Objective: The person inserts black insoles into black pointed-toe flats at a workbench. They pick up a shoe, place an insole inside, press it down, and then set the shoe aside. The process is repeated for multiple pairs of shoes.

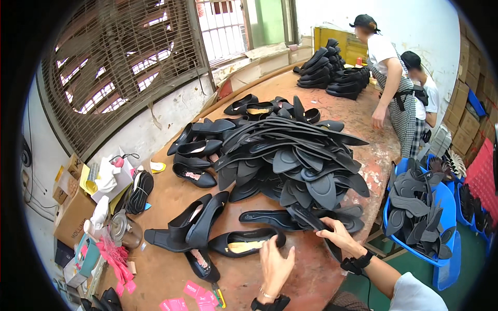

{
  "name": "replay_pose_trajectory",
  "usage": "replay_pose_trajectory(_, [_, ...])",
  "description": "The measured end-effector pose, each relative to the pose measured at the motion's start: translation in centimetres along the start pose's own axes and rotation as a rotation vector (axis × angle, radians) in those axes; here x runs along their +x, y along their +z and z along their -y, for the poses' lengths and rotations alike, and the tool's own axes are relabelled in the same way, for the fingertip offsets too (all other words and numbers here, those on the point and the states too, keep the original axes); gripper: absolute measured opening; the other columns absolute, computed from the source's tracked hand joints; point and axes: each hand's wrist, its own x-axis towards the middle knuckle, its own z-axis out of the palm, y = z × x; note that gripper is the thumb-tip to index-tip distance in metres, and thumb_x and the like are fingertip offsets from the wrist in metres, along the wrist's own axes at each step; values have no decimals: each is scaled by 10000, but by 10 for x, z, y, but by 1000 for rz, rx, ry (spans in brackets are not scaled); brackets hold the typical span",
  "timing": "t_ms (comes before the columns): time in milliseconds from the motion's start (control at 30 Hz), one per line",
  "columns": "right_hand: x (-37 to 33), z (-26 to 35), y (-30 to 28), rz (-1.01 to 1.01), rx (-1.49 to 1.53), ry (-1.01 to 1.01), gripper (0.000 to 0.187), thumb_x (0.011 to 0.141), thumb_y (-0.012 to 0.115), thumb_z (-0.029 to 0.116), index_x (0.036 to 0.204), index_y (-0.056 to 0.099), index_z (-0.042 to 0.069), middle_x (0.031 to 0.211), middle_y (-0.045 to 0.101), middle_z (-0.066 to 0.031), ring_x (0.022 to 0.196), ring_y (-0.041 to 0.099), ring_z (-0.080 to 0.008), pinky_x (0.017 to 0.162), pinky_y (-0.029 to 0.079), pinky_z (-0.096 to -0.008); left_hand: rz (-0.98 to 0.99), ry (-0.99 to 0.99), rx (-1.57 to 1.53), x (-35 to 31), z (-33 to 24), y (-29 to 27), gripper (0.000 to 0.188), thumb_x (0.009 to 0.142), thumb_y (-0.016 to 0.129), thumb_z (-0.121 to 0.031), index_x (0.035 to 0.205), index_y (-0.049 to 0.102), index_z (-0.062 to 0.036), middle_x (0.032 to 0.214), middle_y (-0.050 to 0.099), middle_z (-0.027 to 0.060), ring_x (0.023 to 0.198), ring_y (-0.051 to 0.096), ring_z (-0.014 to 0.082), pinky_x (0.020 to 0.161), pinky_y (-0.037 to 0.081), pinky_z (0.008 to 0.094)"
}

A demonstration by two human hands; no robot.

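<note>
The right grip [340,238] pinched a black insole [306,215] between thumb and fingers, beside a few loose insoles [270,220] on the near part of the surface [233,282]. The left grip [276,263] stood spread, its thumb apart from the fingers and its fingertips at the heel end of a black shoe [223,246] with a yellow inside; whether they pressed on it could not be told. That shoe lay upright, toe to the left.

Handling this well seemed to call for a light pinch near the rim, since a thin, bendy insole would likely crease under a hard squeeze. It was worth feeling that only one piece sat between the fingers. The left fingers did best to steady the heel gently, as the upper looked easy to dent. Both forearms needed to stay low and clear of the tall heap of insoles [290,155], which could slide if nudged
</note>
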Motion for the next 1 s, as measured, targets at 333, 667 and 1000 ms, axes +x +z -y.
replay_pose_trajectory(333, [-26, 16, 4, 589, 917, 143, 633, 935, 470, 264, 1481, 365, -38, 1243, 613, -138, 1095, 589, -206, 980, 453, -333, 174, 11, 188, -189, -40, -144, 293, 698, 851, -174, 842, 621, -63, 863, 544, 119, 825, 514, 330, 746, 426, 438])
replay_pose_trajectory(667, [-17, 77, 43, 411, 220, -214, 487, 1074, 376, 366, 1289, 590, -15, 1198, 639, -59, 1028, 543, -123, 911, 454, -301, -81, -406, 394, -292, 4, -117, 647, 681, 896, -221, 1242, 595, -107, 1497, 312, 321, 1373, 349, 493, 1102, 348, 541])
replay_pose_trajectory(1000, [-126, 54, 167, 859, -334, -965, 311, 680, 722, 98, 986, 757, 55, 1134, 632, -107, 1088, 571, -284, 999, 424, -433, -379, -340, 40, -297, 35, -85, 1366, 639, 926, -394, 1557, -33, -71, 1543, 243, 266, 1391, 346, 407, 1131, 340, 513])
